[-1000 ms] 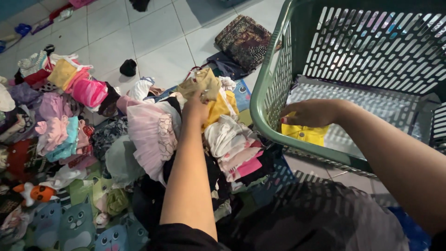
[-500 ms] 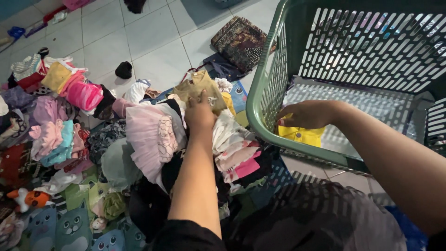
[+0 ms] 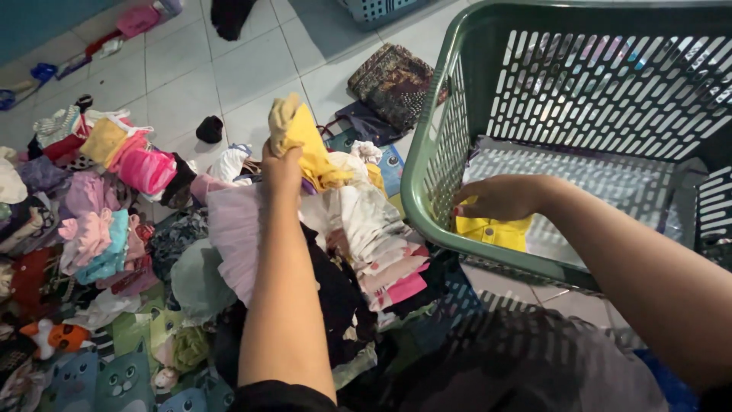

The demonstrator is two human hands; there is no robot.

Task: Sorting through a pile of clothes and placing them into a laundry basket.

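From the head camera, the left hand (image 3: 280,169) was raised above the heap of clothes (image 3: 229,252), its fingers clamped on a yellow garment (image 3: 309,145) that hung bunched at twelve o'clock of the hand. At three o'clock, well apart, the right hand (image 3: 499,197) lay inside the green basket (image 3: 427,164), fingers together and pressed on a folded yellow shirt (image 3: 494,231) on the basket's floor. A patterned cloth (image 3: 393,80) lay on the floor tiles (image 3: 183,84) at one o'clock of the heap.
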